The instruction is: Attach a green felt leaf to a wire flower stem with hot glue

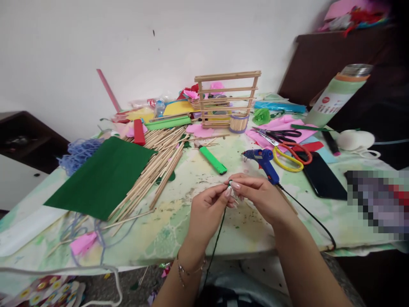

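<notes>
My left hand [207,211] and my right hand [260,196] meet above the near part of the table, fingertips pressed together. Between them they pinch the top of a thin dark green strand [217,238], which hangs down past the table edge toward my lap. Fingers mostly cover the small piece at its upper end. Just beyond my right hand lies a blue hot glue gun [263,162], its black cord running to the right. A bright green utility knife [212,160] rests a little past my left hand.
Left of my hands are many thin wooden sticks [153,164], a dark green sheet [102,179] and purple yarn [81,153]. A stick rack [227,78] stands at the back. To the right lie yellow-and-red scissors [289,160], a black phone [324,177] and a tilted bottle [335,96].
</notes>
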`<state>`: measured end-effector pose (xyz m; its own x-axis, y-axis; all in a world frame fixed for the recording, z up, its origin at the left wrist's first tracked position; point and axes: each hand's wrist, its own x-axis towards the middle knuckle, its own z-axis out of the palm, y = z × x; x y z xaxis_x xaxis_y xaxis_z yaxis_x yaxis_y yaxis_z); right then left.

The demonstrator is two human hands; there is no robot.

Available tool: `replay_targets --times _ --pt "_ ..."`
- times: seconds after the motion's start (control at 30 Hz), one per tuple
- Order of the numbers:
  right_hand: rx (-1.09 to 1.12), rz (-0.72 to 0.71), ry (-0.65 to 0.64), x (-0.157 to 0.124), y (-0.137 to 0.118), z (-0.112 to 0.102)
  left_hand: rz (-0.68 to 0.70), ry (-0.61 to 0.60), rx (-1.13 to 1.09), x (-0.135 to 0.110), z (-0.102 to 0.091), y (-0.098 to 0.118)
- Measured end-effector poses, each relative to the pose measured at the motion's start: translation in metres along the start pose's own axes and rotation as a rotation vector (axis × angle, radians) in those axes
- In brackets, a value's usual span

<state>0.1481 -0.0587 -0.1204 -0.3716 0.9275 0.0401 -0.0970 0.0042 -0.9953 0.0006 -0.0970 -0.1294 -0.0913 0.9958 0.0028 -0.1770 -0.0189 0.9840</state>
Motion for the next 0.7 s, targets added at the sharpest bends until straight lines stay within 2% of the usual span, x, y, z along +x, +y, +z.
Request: replay_targets --times 0.23,0.5,0.7 --pt "0.059 0.035 0.021 -0.0006 0.0049 -0.0024 -0.018 -0.043 -0.030 0.0000 0.0003 0.0009" --pt "0.089 0.057 0.072 -0.0003 0.0110 -0.0034 -0.149 -0.119 -0.354 0.0038 0.0019 -0.0019" --pt "0.155 0.129 0.063 -0.0016 0.0088 0.0003 -0.192 -0.149 -0.418 0.0028 0.0017 -0.0015"
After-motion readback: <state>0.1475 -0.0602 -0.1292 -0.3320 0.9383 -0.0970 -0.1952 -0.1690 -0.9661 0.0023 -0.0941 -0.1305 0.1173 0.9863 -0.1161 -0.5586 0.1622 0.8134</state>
